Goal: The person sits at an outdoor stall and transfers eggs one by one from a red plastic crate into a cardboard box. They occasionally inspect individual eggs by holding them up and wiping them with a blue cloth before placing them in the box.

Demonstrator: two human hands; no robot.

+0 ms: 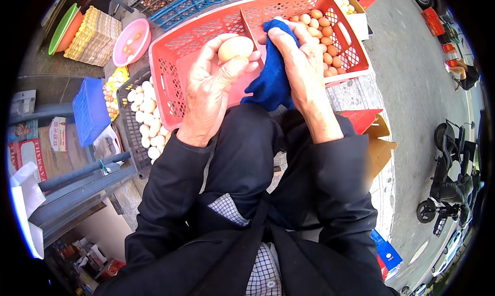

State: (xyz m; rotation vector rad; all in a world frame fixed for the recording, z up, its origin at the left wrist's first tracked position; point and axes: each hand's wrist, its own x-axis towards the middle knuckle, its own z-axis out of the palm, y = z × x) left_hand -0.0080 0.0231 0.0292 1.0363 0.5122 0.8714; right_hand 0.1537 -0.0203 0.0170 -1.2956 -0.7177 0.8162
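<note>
A pale egg (236, 49) rests between the thumb and fingers of my left hand (210, 81), held above a red plastic crate (170, 48). My right hand (303, 65) grips a crumpled blue cloth (274, 73), which hangs down toward my knees. The cloth and the egg are apart. A divider (249, 29) splits the crate in two. Brown eggs (326, 40) are piled in the right compartment, partly hidden behind my right hand. The visible part of the left compartment shows bare pink-red floor.
At left, a black crate (133, 149) holds white eggs (149, 114). Beyond it stand a blue basket (91, 112), a pink basin (133, 42) with a few eggs, and stacked egg trays (93, 36). An open cardboard box (379, 141) is by my right arm. A scooter (450, 176) stands on the road.
</note>
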